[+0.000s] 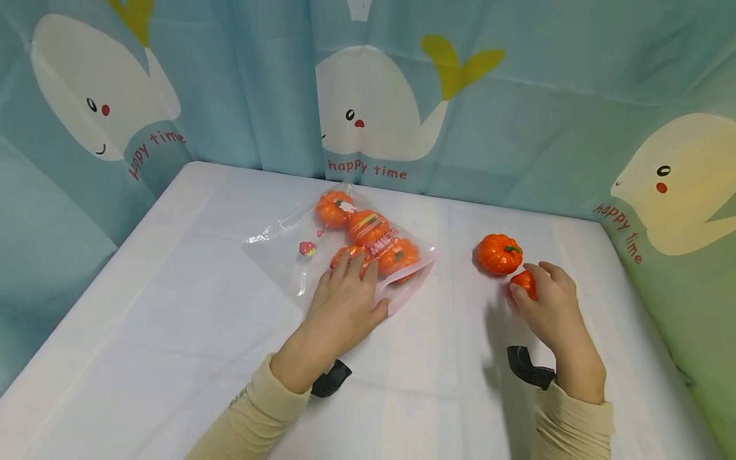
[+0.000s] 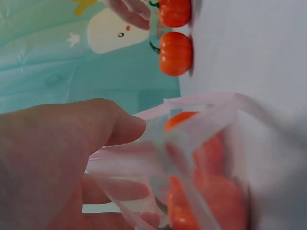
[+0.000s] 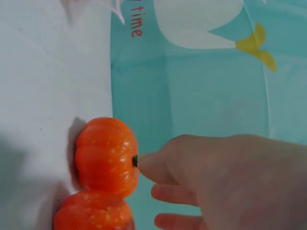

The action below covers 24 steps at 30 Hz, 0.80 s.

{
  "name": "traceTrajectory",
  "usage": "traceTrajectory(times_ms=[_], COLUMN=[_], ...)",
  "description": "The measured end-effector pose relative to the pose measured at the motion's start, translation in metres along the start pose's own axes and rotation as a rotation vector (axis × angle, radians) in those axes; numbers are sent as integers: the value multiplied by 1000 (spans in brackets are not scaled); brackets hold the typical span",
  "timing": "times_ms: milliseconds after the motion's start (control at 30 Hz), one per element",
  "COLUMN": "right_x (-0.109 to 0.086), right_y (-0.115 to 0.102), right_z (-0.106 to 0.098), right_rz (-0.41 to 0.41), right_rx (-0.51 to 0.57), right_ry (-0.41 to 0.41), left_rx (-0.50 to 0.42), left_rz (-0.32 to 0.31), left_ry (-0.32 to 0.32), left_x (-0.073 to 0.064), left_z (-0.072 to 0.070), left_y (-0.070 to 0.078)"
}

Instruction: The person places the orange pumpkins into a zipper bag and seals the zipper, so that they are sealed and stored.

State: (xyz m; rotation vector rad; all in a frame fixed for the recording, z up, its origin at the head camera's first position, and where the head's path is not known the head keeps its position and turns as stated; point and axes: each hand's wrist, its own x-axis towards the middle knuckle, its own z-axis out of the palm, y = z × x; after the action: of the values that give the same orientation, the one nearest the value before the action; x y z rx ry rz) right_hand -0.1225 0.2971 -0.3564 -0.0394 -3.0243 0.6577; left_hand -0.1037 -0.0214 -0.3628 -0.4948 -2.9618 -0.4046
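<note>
A clear zip bag [image 1: 276, 255] with a pink edge and printed pictures lies on the table, several orange toy pumpkins [image 1: 368, 229] inside. My left hand [image 1: 345, 303] holds it near the mouth; in the left wrist view, plastic film runs between the thumb [image 2: 127, 129] and the fingers, which show through it. The bag's mouth stands apart there. On the right, my right hand [image 1: 549, 300] is over a loose pumpkin [image 1: 524, 285], thumb tip right at its green stem [image 3: 135, 160], the other fingers curved beside it. Another loose pumpkin [image 1: 499, 254] sits just behind.
Both hands work over a white-covered table [image 1: 172, 358]. A blue-green curtain [image 1: 259, 83] with whale prints hangs along the back and sides. Black curved pieces, one near the left wrist [image 1: 331, 379] and one near the right wrist [image 1: 528, 369], stick out by the sleeves.
</note>
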Motion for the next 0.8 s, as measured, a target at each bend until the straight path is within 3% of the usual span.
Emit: traceTrajectory(times_ms=[200, 367, 667, 800], right_x=[1, 5, 7, 6], right_y=[9, 14, 22, 22], right_z=[8, 10, 16, 16], right_rz=[92, 163, 222, 216], right_rx=[-55, -30, -14, -7], right_ry=[-72, -74, -95, -87], left_rx=[-8, -6, -79, -81], left_rz=[5, 4, -54, -46], left_ry=[28, 32, -99, -117], left_x=[0, 1, 2, 2], left_z=[7, 7, 1, -4], left_y=[-5, -4, -4, -4])
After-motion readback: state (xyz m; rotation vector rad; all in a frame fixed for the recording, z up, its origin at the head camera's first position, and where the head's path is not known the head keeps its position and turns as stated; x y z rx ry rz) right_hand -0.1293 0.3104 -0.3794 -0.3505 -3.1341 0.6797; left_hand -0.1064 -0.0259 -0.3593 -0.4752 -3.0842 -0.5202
